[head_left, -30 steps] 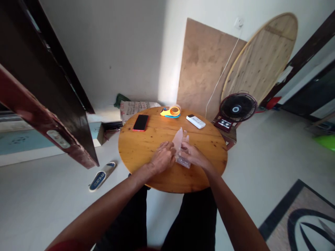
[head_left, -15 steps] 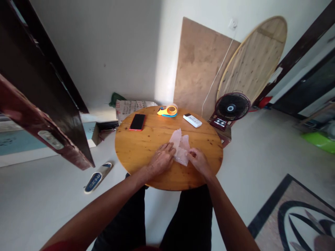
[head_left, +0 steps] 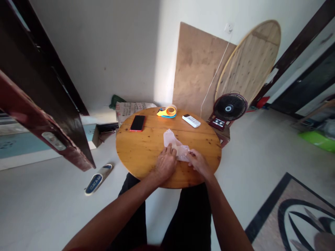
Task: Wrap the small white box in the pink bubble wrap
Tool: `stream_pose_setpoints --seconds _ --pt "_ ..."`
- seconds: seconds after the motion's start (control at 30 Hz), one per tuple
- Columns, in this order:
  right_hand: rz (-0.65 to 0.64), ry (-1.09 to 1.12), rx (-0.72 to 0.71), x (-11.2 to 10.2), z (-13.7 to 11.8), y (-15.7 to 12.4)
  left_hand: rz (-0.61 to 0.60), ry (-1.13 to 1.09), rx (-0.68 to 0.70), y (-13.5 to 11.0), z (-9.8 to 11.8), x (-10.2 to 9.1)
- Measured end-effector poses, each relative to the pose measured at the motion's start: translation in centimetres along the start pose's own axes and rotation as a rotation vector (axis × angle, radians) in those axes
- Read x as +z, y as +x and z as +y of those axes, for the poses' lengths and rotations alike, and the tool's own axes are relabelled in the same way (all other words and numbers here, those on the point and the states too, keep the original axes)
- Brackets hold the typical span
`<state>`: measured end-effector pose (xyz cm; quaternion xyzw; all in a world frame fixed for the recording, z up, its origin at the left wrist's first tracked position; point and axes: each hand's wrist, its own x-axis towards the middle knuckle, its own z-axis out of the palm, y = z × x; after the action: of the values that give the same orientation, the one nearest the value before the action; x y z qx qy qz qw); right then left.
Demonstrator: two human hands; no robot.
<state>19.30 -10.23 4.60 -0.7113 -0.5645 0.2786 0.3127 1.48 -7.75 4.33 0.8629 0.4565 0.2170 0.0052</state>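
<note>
A thin clear plastic bag (head_left: pixel 173 143) lies crumpled on the round wooden table (head_left: pixel 141 150), near its front edge. My left hand (head_left: pixel 165 164) rests on the bag's left side with the fingers bent down onto it. My right hand (head_left: pixel 198 161) pinches the bag's right end between thumb and fingers. Part of the bag is hidden under both hands.
On the far half of the table lie a red-cased phone (head_left: pixel 137 123), an orange and blue tape dispenser (head_left: pixel 167 112) and a white remote (head_left: pixel 191 121). A floor fan (head_left: pixel 228 108), boards against the wall, a dark door (head_left: pixel 39 87) and a slipper (head_left: pixel 97 179) surround the table.
The bag stood upright between my hands a second ago; now it lies lower and flatter on the table. Both hands have drawn closer to the front edge.
</note>
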Motion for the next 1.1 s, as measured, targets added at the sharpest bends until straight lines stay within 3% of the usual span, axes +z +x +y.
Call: stream_pose_setpoints --seconds 0.27,0.5,0.6,0.7,0.93,1.1 --pt "-0.073 0.149 0.045 0.5 -1.0 0.7 0.059 -0.069 0.111 -0.2 -1.8 0.1" --pt "0.069 -0.012 -0.136 1.0 0.1 2.4 0.036 -0.124 0.229 0.3 -1.9 -0.3" --pt "0.156 -0.174 -0.132 1.3 0.1 2.9 0.015 -0.121 0.268 0.4 -2.2 -0.6" --pt "0.201 -0.190 -0.092 1.9 0.0 3.1 0.006 -0.115 0.300 0.5 -2.5 -0.8" --pt "0.300 0.016 -0.135 2.8 -0.1 3.5 0.007 -0.066 0.355 1.0 -2.7 -1.2" --pt "0.177 0.372 -0.027 3.4 -1.8 3.1 -0.043 -0.030 0.389 1.5 -2.8 -1.2"
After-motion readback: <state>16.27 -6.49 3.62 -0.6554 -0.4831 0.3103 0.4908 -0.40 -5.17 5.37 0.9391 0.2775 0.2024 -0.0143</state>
